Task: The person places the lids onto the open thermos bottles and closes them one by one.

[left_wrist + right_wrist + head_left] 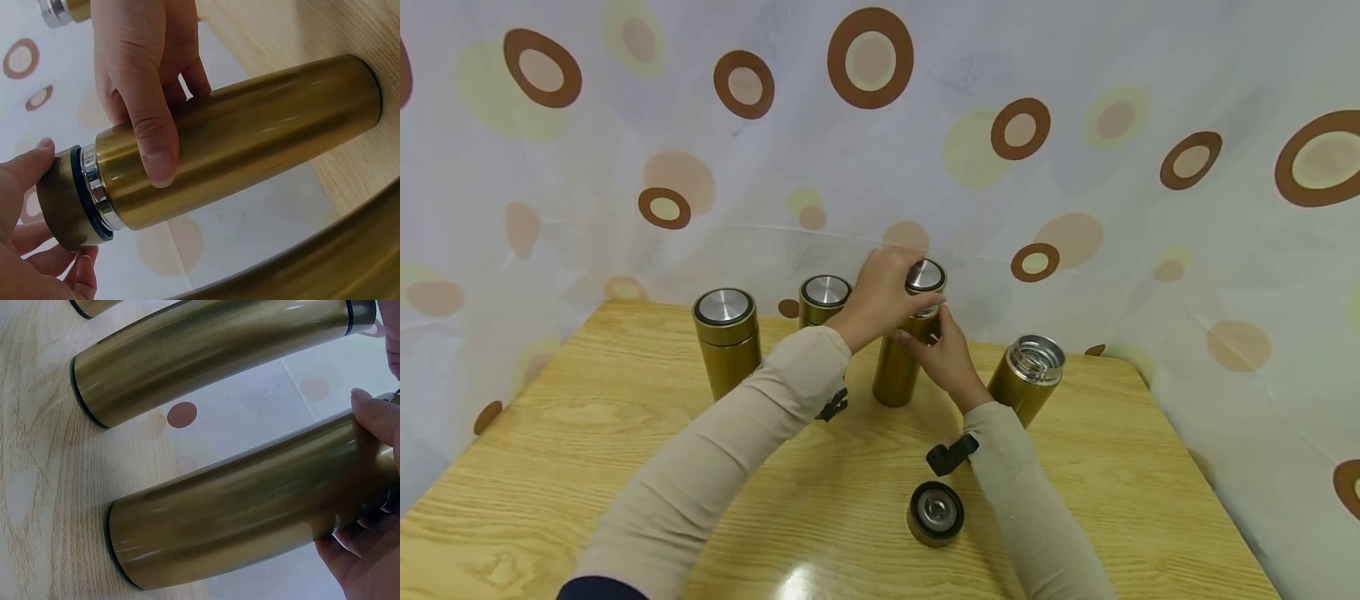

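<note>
A gold vacuum flask (895,375) stands upright near the back of the wooden table. My left hand (880,292) grips its lid (927,277) from above, thumb on one side and fingers on the other. Between lid and body, the silver threaded neck (99,187) shows in the left wrist view. My right hand (953,358) holds the body (250,137) just below the neck, with the thumb across the front. In the right wrist view the flask's base (125,550) sits on the table, while its top is out of frame.
To the left stand two lidded gold flasks, one nearer (730,358) and one (825,293) partly behind my left arm. An uncapped flask (1026,375) is at the right. One loose lid (936,512) lies inside up in front. A patterned sheet (940,183) hangs behind the table (820,517).
</note>
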Demonstrator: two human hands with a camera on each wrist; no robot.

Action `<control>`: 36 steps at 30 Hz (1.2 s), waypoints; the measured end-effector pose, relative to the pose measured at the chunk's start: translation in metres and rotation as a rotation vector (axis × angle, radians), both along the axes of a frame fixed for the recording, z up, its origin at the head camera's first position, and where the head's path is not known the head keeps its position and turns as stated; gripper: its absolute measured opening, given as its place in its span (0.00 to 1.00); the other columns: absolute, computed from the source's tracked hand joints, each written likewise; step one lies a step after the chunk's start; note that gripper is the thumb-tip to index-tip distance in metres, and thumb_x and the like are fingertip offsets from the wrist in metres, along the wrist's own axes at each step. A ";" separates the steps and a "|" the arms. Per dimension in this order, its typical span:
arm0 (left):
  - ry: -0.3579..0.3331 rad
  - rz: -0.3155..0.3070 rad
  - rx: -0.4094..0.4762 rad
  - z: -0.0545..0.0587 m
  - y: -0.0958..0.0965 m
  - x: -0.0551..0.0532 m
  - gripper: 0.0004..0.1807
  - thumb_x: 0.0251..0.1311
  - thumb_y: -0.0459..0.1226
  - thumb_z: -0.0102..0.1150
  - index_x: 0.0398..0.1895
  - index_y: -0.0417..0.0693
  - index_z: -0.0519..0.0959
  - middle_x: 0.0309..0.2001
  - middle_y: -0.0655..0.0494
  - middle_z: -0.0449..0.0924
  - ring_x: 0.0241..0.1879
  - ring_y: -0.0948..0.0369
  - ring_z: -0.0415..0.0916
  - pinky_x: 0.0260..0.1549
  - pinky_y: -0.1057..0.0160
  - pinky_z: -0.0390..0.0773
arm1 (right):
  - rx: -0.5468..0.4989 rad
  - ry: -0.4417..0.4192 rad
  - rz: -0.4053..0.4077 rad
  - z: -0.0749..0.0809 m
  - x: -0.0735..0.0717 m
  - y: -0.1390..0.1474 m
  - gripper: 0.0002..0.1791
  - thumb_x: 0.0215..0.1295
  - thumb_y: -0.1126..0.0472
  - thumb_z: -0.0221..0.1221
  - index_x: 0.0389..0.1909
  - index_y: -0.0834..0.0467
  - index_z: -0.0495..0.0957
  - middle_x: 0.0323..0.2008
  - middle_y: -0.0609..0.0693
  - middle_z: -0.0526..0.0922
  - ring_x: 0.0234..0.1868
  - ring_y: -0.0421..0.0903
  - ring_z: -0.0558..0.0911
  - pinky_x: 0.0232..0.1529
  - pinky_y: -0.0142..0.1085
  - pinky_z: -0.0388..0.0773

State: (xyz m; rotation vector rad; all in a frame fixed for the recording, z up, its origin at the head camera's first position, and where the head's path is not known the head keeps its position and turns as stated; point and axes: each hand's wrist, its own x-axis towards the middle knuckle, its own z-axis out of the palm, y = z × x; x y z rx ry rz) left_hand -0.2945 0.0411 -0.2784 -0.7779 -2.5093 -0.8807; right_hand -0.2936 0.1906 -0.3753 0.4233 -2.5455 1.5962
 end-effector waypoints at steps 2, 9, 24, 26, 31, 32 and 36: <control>-0.006 0.007 -0.023 -0.001 0.000 -0.001 0.23 0.55 0.47 0.68 0.48 0.40 0.79 0.43 0.49 0.82 0.44 0.53 0.77 0.45 0.58 0.74 | 0.003 0.007 -0.002 -0.001 0.000 0.000 0.43 0.62 0.44 0.62 0.72 0.51 0.51 0.65 0.55 0.65 0.66 0.53 0.66 0.64 0.52 0.64; -0.064 0.022 -0.047 -0.003 0.000 0.000 0.20 0.55 0.48 0.67 0.38 0.41 0.77 0.28 0.53 0.76 0.27 0.58 0.71 0.28 0.61 0.69 | -0.002 0.021 -0.007 -0.001 -0.001 0.000 0.38 0.63 0.47 0.61 0.68 0.56 0.57 0.62 0.56 0.66 0.63 0.53 0.67 0.64 0.52 0.64; -0.117 0.089 -0.130 -0.001 0.002 0.005 0.34 0.59 0.53 0.62 0.62 0.42 0.72 0.55 0.46 0.77 0.53 0.48 0.74 0.52 0.51 0.74 | 0.003 0.008 -0.017 -0.002 -0.001 0.000 0.39 0.63 0.47 0.62 0.69 0.55 0.56 0.62 0.56 0.67 0.63 0.54 0.68 0.64 0.51 0.65; -0.115 0.133 -0.197 0.000 0.003 0.008 0.36 0.62 0.57 0.56 0.65 0.42 0.69 0.58 0.44 0.72 0.56 0.47 0.70 0.55 0.50 0.71 | 0.008 0.009 -0.011 -0.001 -0.001 -0.001 0.39 0.64 0.49 0.62 0.70 0.55 0.55 0.62 0.57 0.67 0.62 0.54 0.68 0.64 0.51 0.64; -0.003 0.253 -0.375 0.001 0.009 0.014 0.39 0.63 0.64 0.45 0.60 0.41 0.72 0.51 0.43 0.70 0.49 0.49 0.68 0.47 0.53 0.72 | 0.005 0.028 0.004 0.001 -0.001 -0.001 0.35 0.65 0.55 0.62 0.68 0.57 0.57 0.58 0.59 0.69 0.58 0.56 0.71 0.63 0.50 0.66; 0.024 0.272 -0.398 0.001 0.009 0.014 0.38 0.63 0.65 0.45 0.57 0.41 0.73 0.49 0.43 0.71 0.47 0.50 0.69 0.45 0.55 0.73 | 0.004 0.031 0.002 0.001 -0.001 -0.001 0.35 0.65 0.56 0.62 0.67 0.57 0.57 0.58 0.58 0.69 0.58 0.56 0.71 0.63 0.50 0.67; 0.081 0.311 -0.425 -0.001 0.011 0.013 0.35 0.61 0.66 0.47 0.44 0.41 0.77 0.43 0.45 0.73 0.41 0.52 0.71 0.40 0.57 0.74 | 0.012 0.032 -0.005 0.000 -0.001 -0.002 0.36 0.64 0.55 0.62 0.69 0.56 0.56 0.57 0.58 0.70 0.55 0.54 0.72 0.62 0.50 0.68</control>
